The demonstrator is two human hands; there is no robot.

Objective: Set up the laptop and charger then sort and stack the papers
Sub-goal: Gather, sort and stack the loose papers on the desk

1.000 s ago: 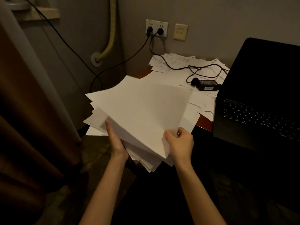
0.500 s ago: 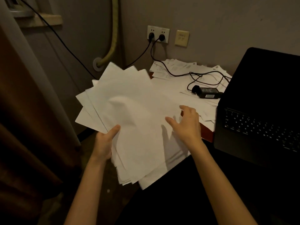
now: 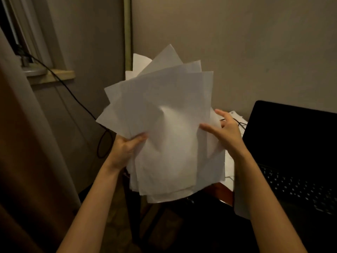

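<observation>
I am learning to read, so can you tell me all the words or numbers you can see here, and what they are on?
None can be read.
Papers held up by the left hand: the sheets look blank from this side.
Papers on the table behind the right hand: faint marks, too small and blurred to read.
Laptop: the keys show only as pale dots, too dim to read; the screen is dark.

Raised papers (image 3: 164, 125) hide the desk; laptop (image 3: 291, 152) cut off right.
</observation>
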